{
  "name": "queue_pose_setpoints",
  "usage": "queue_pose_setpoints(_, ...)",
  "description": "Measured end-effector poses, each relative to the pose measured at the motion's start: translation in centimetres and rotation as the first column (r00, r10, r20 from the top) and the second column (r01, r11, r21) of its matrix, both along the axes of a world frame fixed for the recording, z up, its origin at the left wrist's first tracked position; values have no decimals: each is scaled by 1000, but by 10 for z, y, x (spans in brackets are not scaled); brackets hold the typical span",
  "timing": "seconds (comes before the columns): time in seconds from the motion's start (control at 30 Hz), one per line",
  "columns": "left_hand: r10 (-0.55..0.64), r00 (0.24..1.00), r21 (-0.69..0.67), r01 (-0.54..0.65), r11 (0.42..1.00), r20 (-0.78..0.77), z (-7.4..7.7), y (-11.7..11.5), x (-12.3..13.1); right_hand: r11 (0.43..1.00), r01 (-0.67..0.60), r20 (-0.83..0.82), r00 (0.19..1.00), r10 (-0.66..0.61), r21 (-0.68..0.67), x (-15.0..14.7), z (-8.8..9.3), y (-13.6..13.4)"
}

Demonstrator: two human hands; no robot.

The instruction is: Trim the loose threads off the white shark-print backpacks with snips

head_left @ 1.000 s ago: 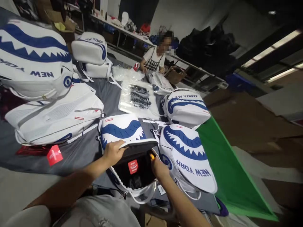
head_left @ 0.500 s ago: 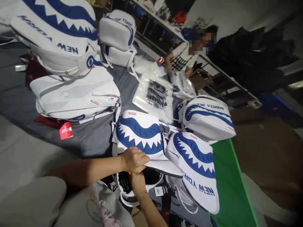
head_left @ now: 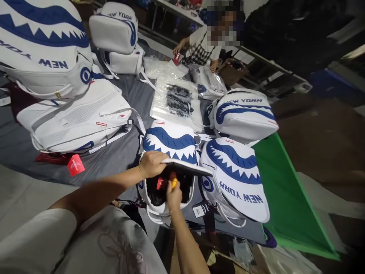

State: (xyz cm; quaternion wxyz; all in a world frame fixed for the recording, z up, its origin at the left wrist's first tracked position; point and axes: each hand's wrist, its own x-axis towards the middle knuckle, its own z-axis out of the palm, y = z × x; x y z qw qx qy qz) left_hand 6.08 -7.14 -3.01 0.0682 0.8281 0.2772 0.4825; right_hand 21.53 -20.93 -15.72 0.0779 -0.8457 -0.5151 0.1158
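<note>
A white backpack (head_left: 148, 198) with a blue shark-mouth print stands in front of me, its top open on a dark lining. My left hand (head_left: 153, 164) is closed on the left edge of its raised flap (head_left: 182, 165). Over the opening, my right hand (head_left: 173, 196) is closed round a small yellow-and-orange object (head_left: 174, 182) whose kind I cannot make out. Just left of those fingers, a red tag (head_left: 162, 183) shows against the lining. A second white backpack (head_left: 234, 175), marked NEW YORK, sits close on the right.
Stacked white backpacks (head_left: 76, 110) fill the left of the grey-covered table (head_left: 119, 160). Clear plastic bags (head_left: 161, 101) lie farther back. Another backpack (head_left: 245, 118) is at the right, near a green panel (head_left: 285, 205). A person (head_left: 199, 47) works across the table, holding a red tag (head_left: 176, 58).
My left hand has raised the flap, so the inside now shows. My right hand has come into view over the opening with the yellow-and-orange object. The camera view has shifted.
</note>
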Motion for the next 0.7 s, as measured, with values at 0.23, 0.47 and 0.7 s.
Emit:
queue_pose_setpoints(0.23,81,996,-302,-65,951,41,9,31,-3,977,-190,-54,981,185,-95,9,24,-30)
queue_pose_setpoints(0.47,71,997,-410,-61,910,11,16,29,1,979,-99,9,995,102,-176,36,76,-59)
queue_pose_setpoints(0.7,23,998,-425,-45,904,-57,21,21,-2,942,81,5,996,-84,-326,47,123,1)
